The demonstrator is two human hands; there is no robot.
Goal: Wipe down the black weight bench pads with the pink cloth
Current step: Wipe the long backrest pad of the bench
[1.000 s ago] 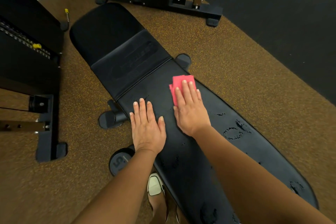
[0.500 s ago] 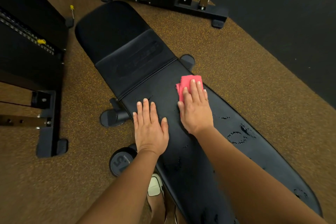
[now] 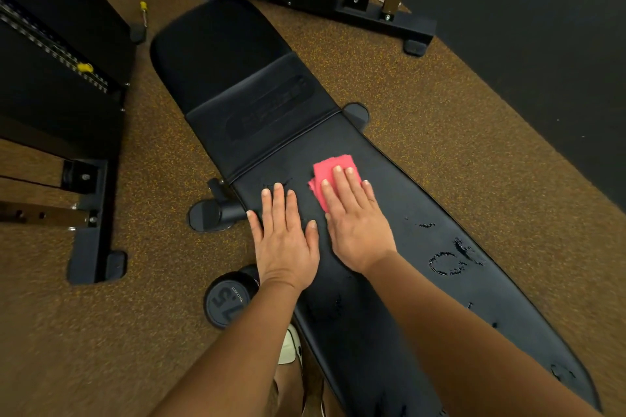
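A black weight bench runs from upper left to lower right, with a long pad (image 3: 399, 200) nearest me and a shorter pad (image 3: 233, 78) beyond a seam. The folded pink cloth (image 3: 330, 169) lies on the long pad just past the seam. My right hand (image 3: 355, 223) presses flat on the cloth with straight fingers, covering its near half. My left hand (image 3: 284, 234) rests flat on the pad's left edge beside it, holding nothing. Wet streaks and droplets (image 3: 454, 257) show on the pad to the right of my right hand.
A round dumbbell head marked 5 (image 3: 227, 301) lies on the speckled brown floor under the bench's left edge, next to a bench foot (image 3: 210, 215). Cable machine frames stand at the left (image 3: 91, 223) and at the back (image 3: 382, 17). My shoe (image 3: 289, 345) shows below.
My right hand slid the cloth toward the pad's right edge and then back left toward the middle. My left hand stayed flat in the same place on the pad.
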